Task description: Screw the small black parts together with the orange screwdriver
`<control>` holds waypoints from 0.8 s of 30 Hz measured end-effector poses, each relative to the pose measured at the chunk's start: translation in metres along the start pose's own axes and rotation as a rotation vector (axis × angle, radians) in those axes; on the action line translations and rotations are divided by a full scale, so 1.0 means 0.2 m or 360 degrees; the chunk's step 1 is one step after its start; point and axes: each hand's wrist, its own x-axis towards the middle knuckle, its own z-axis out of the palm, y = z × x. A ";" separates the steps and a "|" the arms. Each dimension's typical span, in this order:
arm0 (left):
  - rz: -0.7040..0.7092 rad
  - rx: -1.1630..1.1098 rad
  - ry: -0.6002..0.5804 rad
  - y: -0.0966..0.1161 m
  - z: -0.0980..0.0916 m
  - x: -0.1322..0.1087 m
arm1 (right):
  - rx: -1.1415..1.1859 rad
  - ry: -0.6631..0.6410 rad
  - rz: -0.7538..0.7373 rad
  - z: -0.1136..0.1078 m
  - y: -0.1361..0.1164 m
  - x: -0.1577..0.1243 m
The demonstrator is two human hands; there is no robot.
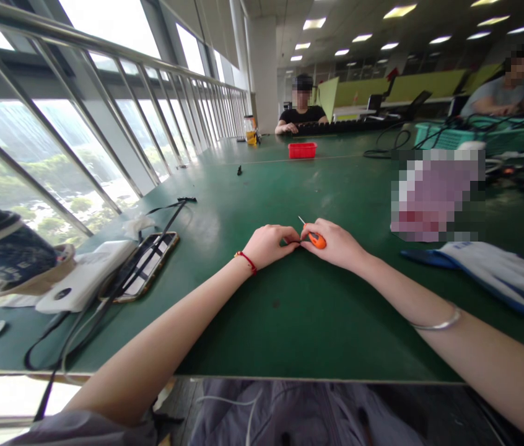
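Both of my hands rest together on the green table [290, 310], a little beyond its middle. My right hand [334, 244] is closed around a small screwdriver with an orange handle [316, 240]; its thin metal shaft points up and to the left. My left hand [269, 244] is curled into a loose fist right against the right one, fingertips pinched near the screwdriver's handle; whatever it pinches is too small to make out. A red cord circles my left wrist and a silver bangle my right forearm.
A phone [144, 269], a white power bank [85, 275], black cables and a dark cup [4, 248] lie at the left. Blue-and-white work gloves [489, 275] lie at the right. A red tray [302, 150] sits farther back. Two other people sit at the far end.
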 end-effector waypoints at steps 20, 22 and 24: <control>0.0388 0.0614 0.0249 -0.02 0.01 -0.01 | 0.0200 0.0081 -0.0017 0.00 0.01 0.01; 0.0431 0.0632 0.0299 -0.03 0.00 -0.01 | 0.0279 0.0120 -0.0010 0.00 0.01 0.01; 0.0484 0.0661 0.0320 -0.02 0.00 -0.01 | 0.0354 0.0137 -0.0008 0.00 0.01 0.01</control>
